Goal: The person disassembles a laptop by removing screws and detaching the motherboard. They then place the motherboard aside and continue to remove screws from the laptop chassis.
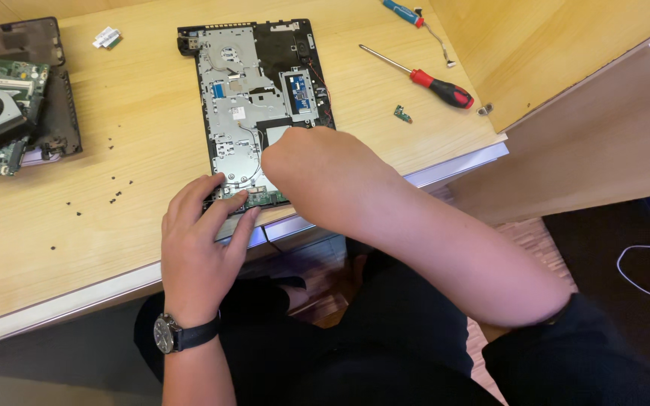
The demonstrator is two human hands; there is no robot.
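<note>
On the wooden desk (pixel 137 143), opened laptop shell (pixel 253 98) holding circuit boards, left hand (pixel 201 233) fingers pressing its edge, right hand (pixel 295 154) grip hidden.

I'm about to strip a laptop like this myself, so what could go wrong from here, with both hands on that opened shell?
1. The opened laptop shell overhangs the wooden desk edge under the left hand and right hand; pressure there might tip it.
2. Small black screws lie loose near the left hand; a sweep may scatter them.
3. The thin wires beside the right hand look easy to snag.
</note>
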